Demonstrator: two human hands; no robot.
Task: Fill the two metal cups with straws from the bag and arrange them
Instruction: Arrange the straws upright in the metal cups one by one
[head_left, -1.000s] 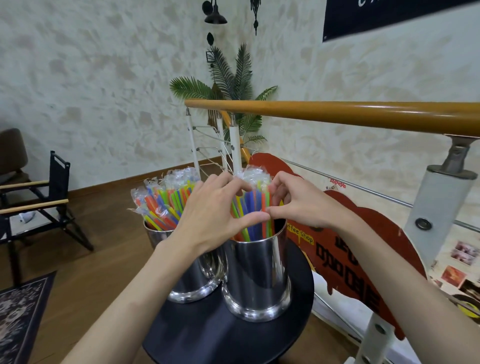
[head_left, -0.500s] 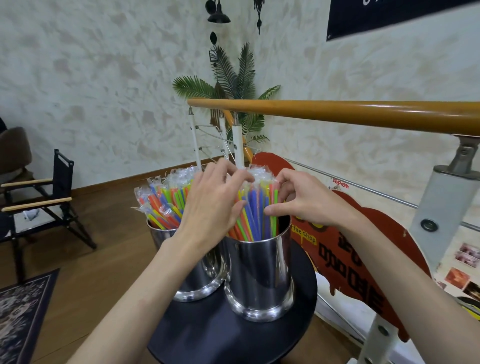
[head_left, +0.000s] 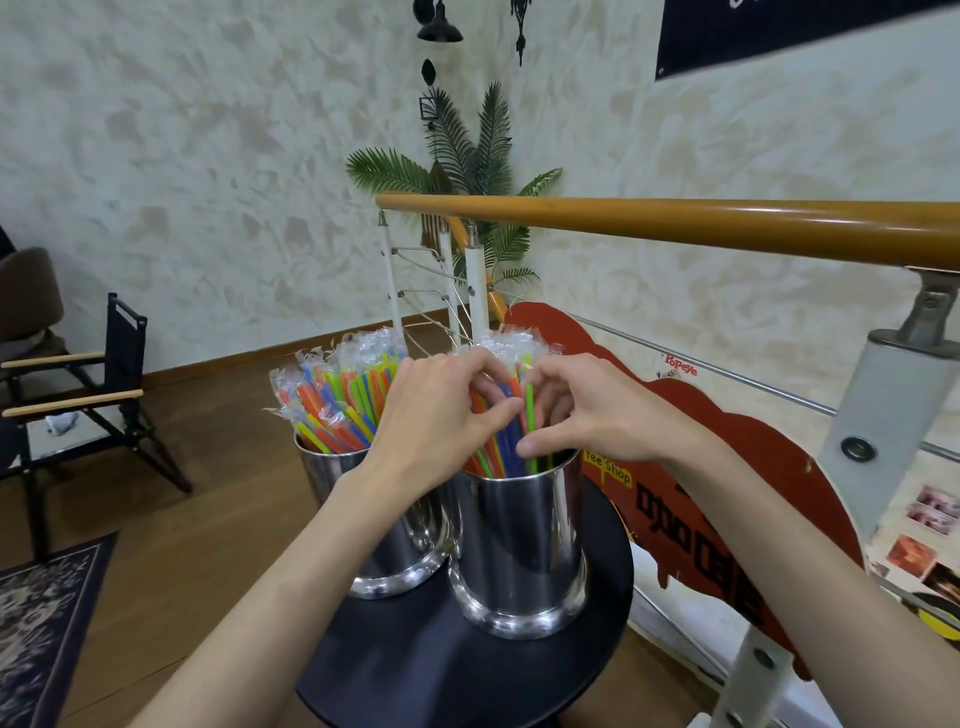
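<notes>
Two shiny metal cups stand side by side on a small round black table (head_left: 415, 670). The left cup (head_left: 379, 525) is packed with wrapped straws (head_left: 337, 405) in orange, green, blue and yellow that fan out to the left. The right cup (head_left: 519, 551) holds another bundle of wrapped straws (head_left: 501, 452). My left hand (head_left: 436, 415) and my right hand (head_left: 587, 410) meet over the right cup, fingers curled round the upper part of its bundle from both sides. The bag is not in view.
A wooden handrail (head_left: 675, 228) on white posts runs just behind the table. A red shop sign (head_left: 727, 499) leans under it at the right. A folding chair (head_left: 78, 400) stands at the left, a rug (head_left: 41, 623) lies at the lower left, and a potted palm (head_left: 467, 171) is beyond the rail.
Both hands stay on the right cup's straws. Their fingers have closed in tighter round the bundle, and the straws have shifted slightly between them.
</notes>
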